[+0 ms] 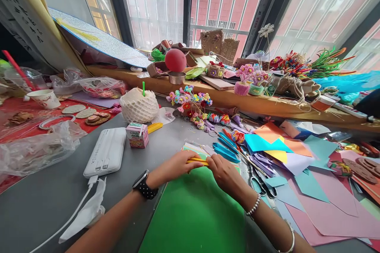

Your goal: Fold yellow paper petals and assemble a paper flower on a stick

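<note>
Between my two hands, over the far end of a green sheet, is a narrow yellow folded paper strip. My left hand, with a watch on its wrist, pinches the strip's left part. The fingers of my right hand are closed on its right end; they hide that end. Blue folded paper pieces lie just beyond my right hand. A pair of scissors rests right of it, partly under loose paper.
On the left are a white power bank with a cable, a small pink box and a coconut. Crochet flowers stand at the back. Coloured paper sheets cover the right side. A wooden ledge holds crafts below the windows.
</note>
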The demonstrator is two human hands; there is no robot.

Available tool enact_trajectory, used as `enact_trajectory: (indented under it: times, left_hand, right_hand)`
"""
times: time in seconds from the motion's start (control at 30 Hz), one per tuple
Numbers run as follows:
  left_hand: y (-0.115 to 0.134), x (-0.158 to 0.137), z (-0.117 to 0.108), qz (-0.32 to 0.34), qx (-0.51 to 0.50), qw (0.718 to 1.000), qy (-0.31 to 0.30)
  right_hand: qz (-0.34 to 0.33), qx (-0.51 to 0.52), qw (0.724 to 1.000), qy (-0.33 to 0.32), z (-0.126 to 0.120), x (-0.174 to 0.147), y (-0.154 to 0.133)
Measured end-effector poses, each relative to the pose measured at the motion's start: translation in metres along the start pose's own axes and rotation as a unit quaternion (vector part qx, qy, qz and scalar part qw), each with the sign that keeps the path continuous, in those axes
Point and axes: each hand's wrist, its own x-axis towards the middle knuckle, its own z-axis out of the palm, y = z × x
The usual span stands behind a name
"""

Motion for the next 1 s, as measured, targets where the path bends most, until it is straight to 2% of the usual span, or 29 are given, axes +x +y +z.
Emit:
enact_trajectory:
  times: [0.1, 0.2, 0.37, 0.53, 0.67, 0.73, 0.77, 0.8, 0.83, 0.93, 0.97, 1.0]
  left_hand:
    - [-0.007, 0.002, 0.007, 0.037, 0.054, 0.997, 0.044]
    - [-0.011, 0.003, 0.012, 0.041, 0.094, 0.993, 0.056]
    - [-0.013, 0.004, 0.018, 0.031, 0.090, 0.994, 0.051]
    - [-0.012, 0.004, 0.018, 0.023, 0.076, 0.995, 0.060]
    - [-0.005, 0.002, 0.002, -0.032, -0.007, 0.999, -0.019]
    - [0.000, 0.000, -0.009, -0.070, -0.096, 0.993, -0.023]
    - [0.002, -0.001, -0.013, -0.077, -0.142, 0.987, -0.005]
    - [0.005, -0.002, -0.017, -0.074, -0.188, 0.979, 0.018]
    - [0.007, -0.003, -0.019, -0.061, -0.233, 0.970, 0.038]
    - [0.013, -0.003, -0.013, -0.003, -0.347, 0.937, 0.044]
    - [0.014, -0.003, -0.009, 0.009, -0.375, 0.926, 0.036]
    - [0.016, -0.002, -0.003, 0.011, -0.400, 0.916, 0.038]
  right_hand:
    - [0.016, 0.007, 1.000, 0.011, 0.007, -0.002, -0.001]
    - [0.036, 0.032, 0.999, 0.000, 0.008, -0.002, -0.002]
    - [0.055, 0.097, 0.993, -0.042, 0.001, -0.001, -0.001]
    - [0.050, 0.101, 0.993, -0.045, 0.010, -0.004, 0.000]
    - [0.074, 0.176, 0.980, -0.056, 0.014, -0.005, -0.001]
    - [0.114, 0.275, 0.953, -0.050, 0.009, -0.003, -0.002]
    - [0.138, 0.346, 0.927, -0.047, 0.006, -0.002, -0.003]
    - [0.163, 0.430, 0.887, -0.048, 0.002, 0.000, -0.004]
    - [0.183, 0.524, 0.830, -0.055, -0.002, 0.001, -0.006]
    - [0.205, 0.765, 0.605, -0.081, -0.010, 0.005, -0.012]
    - [0.203, 0.814, 0.537, -0.082, -0.012, 0.005, -0.014]
    - [0.200, 0.850, 0.481, -0.082, -0.012, 0.005, -0.016]
